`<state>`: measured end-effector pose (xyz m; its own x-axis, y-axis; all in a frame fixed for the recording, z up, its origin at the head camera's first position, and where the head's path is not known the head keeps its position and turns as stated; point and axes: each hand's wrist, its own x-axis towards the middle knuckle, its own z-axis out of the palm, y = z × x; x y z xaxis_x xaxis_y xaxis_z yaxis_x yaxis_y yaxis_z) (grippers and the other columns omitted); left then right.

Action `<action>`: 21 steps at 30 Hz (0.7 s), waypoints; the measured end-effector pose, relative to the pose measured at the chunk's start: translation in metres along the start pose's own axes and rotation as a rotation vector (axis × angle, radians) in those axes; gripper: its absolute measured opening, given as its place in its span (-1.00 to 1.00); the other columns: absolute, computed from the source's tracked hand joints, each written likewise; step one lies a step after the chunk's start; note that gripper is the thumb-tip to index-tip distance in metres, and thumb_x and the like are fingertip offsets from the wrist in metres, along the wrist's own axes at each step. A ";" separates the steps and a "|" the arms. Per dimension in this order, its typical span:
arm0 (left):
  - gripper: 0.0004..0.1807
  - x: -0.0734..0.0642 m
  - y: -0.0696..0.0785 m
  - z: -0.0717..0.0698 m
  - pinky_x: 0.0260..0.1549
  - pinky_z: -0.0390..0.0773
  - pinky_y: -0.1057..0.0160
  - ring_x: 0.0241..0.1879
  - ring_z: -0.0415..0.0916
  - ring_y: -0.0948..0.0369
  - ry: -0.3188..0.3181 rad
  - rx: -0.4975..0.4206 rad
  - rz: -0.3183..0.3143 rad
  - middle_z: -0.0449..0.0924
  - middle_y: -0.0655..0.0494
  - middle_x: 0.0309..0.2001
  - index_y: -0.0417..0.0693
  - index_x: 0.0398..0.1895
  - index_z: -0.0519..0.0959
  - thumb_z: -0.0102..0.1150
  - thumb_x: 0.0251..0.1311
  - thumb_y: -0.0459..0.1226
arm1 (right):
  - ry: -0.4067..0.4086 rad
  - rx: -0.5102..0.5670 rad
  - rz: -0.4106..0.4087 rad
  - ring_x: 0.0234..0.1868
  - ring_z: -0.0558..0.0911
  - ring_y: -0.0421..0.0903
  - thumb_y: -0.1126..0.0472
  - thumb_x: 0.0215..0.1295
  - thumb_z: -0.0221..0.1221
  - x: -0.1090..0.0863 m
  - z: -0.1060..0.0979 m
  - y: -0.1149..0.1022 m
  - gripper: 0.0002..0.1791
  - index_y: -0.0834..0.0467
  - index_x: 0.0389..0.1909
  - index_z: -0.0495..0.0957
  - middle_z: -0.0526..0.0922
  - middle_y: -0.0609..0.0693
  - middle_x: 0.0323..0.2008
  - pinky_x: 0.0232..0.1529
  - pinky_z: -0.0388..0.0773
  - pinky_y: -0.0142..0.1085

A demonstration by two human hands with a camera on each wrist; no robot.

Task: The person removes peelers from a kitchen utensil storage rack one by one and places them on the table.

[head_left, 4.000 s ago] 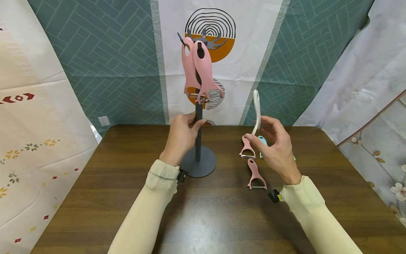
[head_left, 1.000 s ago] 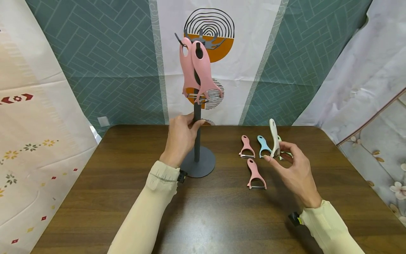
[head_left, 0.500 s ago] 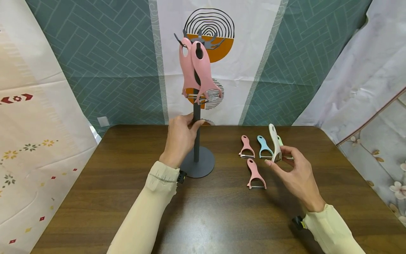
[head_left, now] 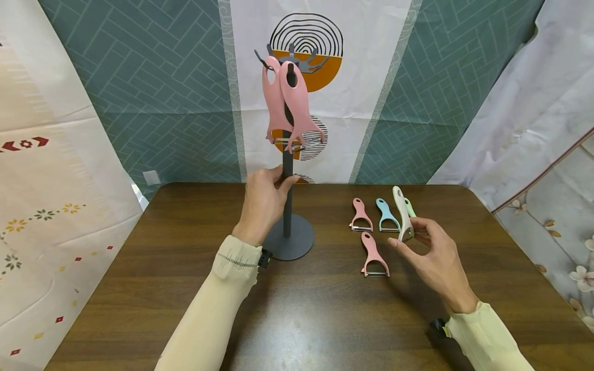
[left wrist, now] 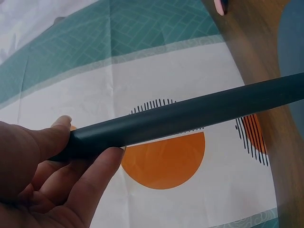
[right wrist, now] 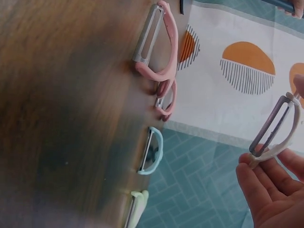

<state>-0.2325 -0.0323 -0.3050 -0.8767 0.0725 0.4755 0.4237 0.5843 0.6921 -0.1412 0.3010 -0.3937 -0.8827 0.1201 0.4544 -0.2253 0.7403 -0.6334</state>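
Observation:
My left hand [head_left: 264, 203] grips the dark pole [left wrist: 190, 114] of an upright stand with a round base [head_left: 297, 247]. Two pink peelers [head_left: 297, 98] hang from hooks at its top. Over the right part of the table, my right hand [head_left: 436, 257] holds a white peeler [head_left: 402, 211] at its blade end, handle pointing up. The right wrist view shows thumb and fingers at either side of its metal blade [right wrist: 270, 126]. On the table, a blue peeler [head_left: 385, 210] and a partly hidden green peeler [head_left: 410, 207] lie behind that hand.
Left of the right hand lie two more pink peelers, one farther back [head_left: 359, 208] and one nearer [head_left: 371, 250]. More dark hooks [head_left: 313, 64] fan out at the stand's top. The brown table [head_left: 325, 319] ends at a patterned cloth backdrop [head_left: 185, 103].
My right hand has moved right and down with the white peeler, from beside the stand to near the blue and green peelers. My left hand keeps its grip on the pole.

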 end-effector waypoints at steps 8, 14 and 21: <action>-0.75 0.000 -0.001 0.000 -0.51 0.42 0.22 -0.49 0.53 0.12 0.001 -0.014 0.002 0.74 -0.07 -0.43 -0.14 -0.20 0.76 0.29 0.35 -0.13 | 0.000 -0.026 -0.002 -0.02 0.52 -0.58 -0.02 0.13 0.51 -0.003 -0.001 0.006 -0.43 0.10 0.10 0.57 0.68 -0.02 0.00 0.06 0.37 -0.70; -0.75 -0.002 0.000 0.000 -0.51 0.41 0.22 -0.50 0.52 0.11 0.009 -0.020 -0.001 0.74 -0.09 -0.44 -0.15 -0.20 0.76 0.30 0.35 -0.14 | -0.006 -0.045 0.016 0.00 0.63 -0.35 -0.06 0.13 0.50 -0.004 -0.003 0.010 -0.42 0.07 0.12 0.56 0.67 -0.07 -0.02 0.04 0.38 -0.74; -0.76 -0.003 0.000 0.000 -0.52 0.40 0.22 -0.50 0.51 0.12 0.019 -0.020 -0.003 0.74 -0.07 -0.44 -0.14 -0.22 0.76 0.31 0.35 -0.14 | -0.024 -0.057 0.050 0.04 0.67 -0.18 -0.13 0.16 0.47 -0.007 -0.005 0.012 -0.41 0.01 0.14 0.55 0.67 -0.13 -0.03 0.01 0.37 -0.74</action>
<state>-0.2300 -0.0327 -0.3060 -0.8734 0.0550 0.4839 0.4259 0.5681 0.7042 -0.1357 0.3127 -0.4010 -0.9021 0.1424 0.4073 -0.1573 0.7706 -0.6176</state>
